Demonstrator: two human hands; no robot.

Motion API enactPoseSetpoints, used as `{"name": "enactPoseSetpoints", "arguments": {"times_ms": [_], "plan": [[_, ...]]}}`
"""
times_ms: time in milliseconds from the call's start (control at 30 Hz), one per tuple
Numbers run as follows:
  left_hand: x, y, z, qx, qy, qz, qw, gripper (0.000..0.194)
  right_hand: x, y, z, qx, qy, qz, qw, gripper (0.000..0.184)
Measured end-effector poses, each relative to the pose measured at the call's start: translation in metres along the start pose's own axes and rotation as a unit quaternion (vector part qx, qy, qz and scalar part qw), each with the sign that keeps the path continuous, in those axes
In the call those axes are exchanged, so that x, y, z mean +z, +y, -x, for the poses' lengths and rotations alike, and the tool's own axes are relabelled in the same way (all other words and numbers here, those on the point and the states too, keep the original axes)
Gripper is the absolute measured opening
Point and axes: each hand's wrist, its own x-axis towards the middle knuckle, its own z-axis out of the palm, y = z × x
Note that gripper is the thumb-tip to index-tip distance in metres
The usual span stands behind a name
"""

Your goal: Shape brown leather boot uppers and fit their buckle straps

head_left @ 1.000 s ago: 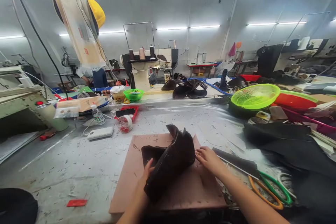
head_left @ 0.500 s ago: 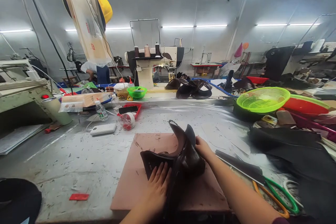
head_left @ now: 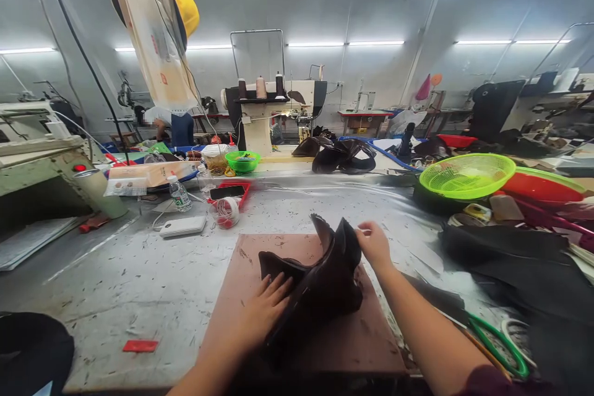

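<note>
Right hand (head_left: pixel 375 242) shifted up and outward since half second ago; dark-brown, folded, leather-like piece (head_left: pixel 320 294) turned. Piece sits on flat, rectangular, pinkish-brown board (head_left: pixel 253 252), on scuffed grey worktop (head_left: pixel 174 288). Left hand (head_left: pixel 263 314): fingers spread, laid on inner panel, not clenched. Right: fingers curled at upper flap (head_left: pixel 349 246); can't tell if pinching. I judge piece light, semi-stiff, slightly slippery; I'd hold by panel edge plus flap rim.
</note>
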Motion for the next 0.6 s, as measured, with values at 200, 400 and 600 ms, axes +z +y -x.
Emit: {"name": "enactPoseSetpoints", "arguments": {"times_ms": [200, 400, 600], "plan": [[-0.008, 0.019, 0.047, -0.047, -0.035, 0.346, 0.937, 0.064, -0.029, 0.007, 0.067, -0.161, -0.155, -0.078, 0.972, 0.017], [0.033, 0.03, 0.033, -0.315, 0.154, 0.468, 0.811, 0.048, -0.038, -0.009, 0.076, -0.114, -0.254, -0.092, 0.956, 0.019], [0.028, 0.027, 0.027, -0.261, 0.214, 0.632, 0.698, 0.049, -0.038, -0.016, 0.071, 0.044, -0.514, -0.164, 0.841, 0.037]]}}
